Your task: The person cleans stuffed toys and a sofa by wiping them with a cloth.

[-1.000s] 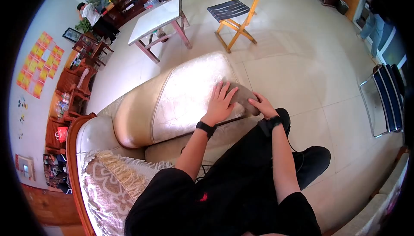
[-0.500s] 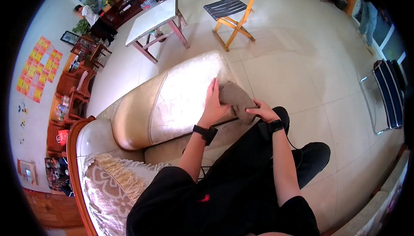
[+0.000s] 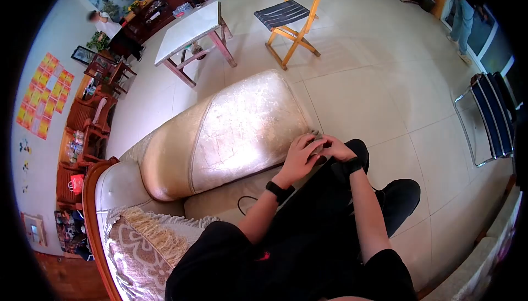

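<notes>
Centre-right of frame: left hand (image 3: pixel 300 158) and right hand (image 3: pixel 338 149) together; fingers narrow, holding bunched grey-brown cloth (image 3: pixel 315 133), mostly hidden.

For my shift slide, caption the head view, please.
Left hand and right hand hold a mostly hidden grey item beside the pale armrest, wooden folding chair beyond.

Greyish cloth item (image 3: pixel 315 134), bunched up, only small bits showing; full shape hidden. Pinched between left hand (image 3: pixel 301 158) and right hand (image 3: pixel 337 150), near corner of pale sofa arm (image 3: pixel 247 117); contact with sofa arm unclear.
</notes>
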`<state>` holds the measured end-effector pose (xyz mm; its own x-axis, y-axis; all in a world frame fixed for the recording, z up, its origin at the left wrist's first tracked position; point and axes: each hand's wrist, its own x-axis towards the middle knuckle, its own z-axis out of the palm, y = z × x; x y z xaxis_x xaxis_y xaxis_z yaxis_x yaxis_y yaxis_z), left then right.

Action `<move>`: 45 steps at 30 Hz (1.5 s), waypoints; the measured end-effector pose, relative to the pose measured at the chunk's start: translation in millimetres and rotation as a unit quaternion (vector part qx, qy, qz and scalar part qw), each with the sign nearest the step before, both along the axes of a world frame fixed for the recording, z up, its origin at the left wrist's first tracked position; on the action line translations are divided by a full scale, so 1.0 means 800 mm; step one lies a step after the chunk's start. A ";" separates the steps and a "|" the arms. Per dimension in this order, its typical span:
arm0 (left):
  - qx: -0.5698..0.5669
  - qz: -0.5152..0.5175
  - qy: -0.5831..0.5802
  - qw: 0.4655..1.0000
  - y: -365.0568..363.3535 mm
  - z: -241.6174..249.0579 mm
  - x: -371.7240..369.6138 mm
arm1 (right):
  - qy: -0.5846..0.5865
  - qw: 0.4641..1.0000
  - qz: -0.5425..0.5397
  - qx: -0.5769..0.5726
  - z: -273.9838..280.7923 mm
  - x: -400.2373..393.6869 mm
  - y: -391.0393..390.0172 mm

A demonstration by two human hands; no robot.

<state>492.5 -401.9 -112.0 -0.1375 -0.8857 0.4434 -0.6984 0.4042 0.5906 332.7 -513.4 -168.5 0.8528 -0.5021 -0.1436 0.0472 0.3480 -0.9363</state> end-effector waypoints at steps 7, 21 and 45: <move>0.115 0.044 0.040 0.992 -0.010 0.030 0.011 | -0.140 0.965 -0.216 0.042 0.005 0.000 0.002; 0.040 -0.012 -0.016 0.999 0.014 0.059 0.030 | 0.036 0.995 0.047 0.084 0.012 0.000 -0.002; 0.123 0.000 0.026 0.992 0.018 0.057 0.011 | -0.106 0.994 -0.006 -0.027 -0.013 -0.001 -0.002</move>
<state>501.1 -387.6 -66.7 -0.1202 -0.9679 0.2206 -0.6648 0.2435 0.7062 332.1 -514.6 -178.9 0.8551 -0.5143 0.0658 0.2487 0.2954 -0.9224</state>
